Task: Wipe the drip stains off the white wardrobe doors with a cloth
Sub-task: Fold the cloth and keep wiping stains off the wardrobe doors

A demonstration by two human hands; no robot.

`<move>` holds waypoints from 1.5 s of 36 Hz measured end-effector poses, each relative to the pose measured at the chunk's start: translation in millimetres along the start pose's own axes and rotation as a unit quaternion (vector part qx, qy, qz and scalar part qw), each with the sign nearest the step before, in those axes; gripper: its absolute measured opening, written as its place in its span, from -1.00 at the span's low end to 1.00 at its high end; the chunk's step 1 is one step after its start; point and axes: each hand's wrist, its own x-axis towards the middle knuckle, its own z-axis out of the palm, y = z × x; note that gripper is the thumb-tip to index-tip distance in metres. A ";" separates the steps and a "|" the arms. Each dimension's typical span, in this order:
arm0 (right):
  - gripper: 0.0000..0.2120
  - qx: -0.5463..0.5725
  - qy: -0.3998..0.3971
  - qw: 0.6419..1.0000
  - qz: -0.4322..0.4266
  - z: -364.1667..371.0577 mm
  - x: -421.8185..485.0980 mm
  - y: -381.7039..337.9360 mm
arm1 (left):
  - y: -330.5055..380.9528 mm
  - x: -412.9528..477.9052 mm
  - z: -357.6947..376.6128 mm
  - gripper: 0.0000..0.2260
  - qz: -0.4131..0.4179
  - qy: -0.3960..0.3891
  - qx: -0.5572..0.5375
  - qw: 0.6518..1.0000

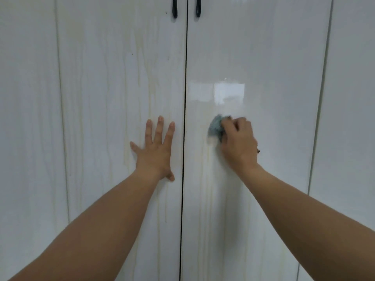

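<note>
Two glossy white wardrobe doors fill the view, split by a dark vertical gap. The left door (113,82) carries long yellowish drip stains (150,94) running down it. My left hand (155,148) presses flat against this door, fingers straight and spread. On the right door (263,57), my right hand (238,142) grips a bunched grey-blue cloth (216,127) and holds it against the surface. Fainter yellowish streaks (209,179) run below the cloth. The upper part of the right door looks clean and reflects a bright window.
Two black handles (175,7) (198,6) hang at the top on either side of the central gap. More white panels flank the doors at the far left (26,118) and far right (351,98).
</note>
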 end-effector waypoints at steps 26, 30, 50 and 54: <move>-0.89 0.016 -0.195 0.949 -0.248 15.7 -42.1 -9.9 | -0.9 5.4 4.3 0.51 0.004 0.007 0.006 1.000; -0.74 0.021 -0.151 0.965 -0.215 8.9 -7.3 -16.1 | -1.4 3.9 3.3 0.51 0.005 0.006 0.006 1.000; -0.83 0.014 -0.147 0.959 -0.244 34.6 -91.8 -6.9 | 0.1 3.1 2.0 0.52 0.002 0.009 0.006 1.000; -0.75 0.064 -0.050 0.993 -0.084 21.9 -40.1 -23.4 | -0.9 -0.3 1.1 0.51 0.006 0.011 -0.005 1.000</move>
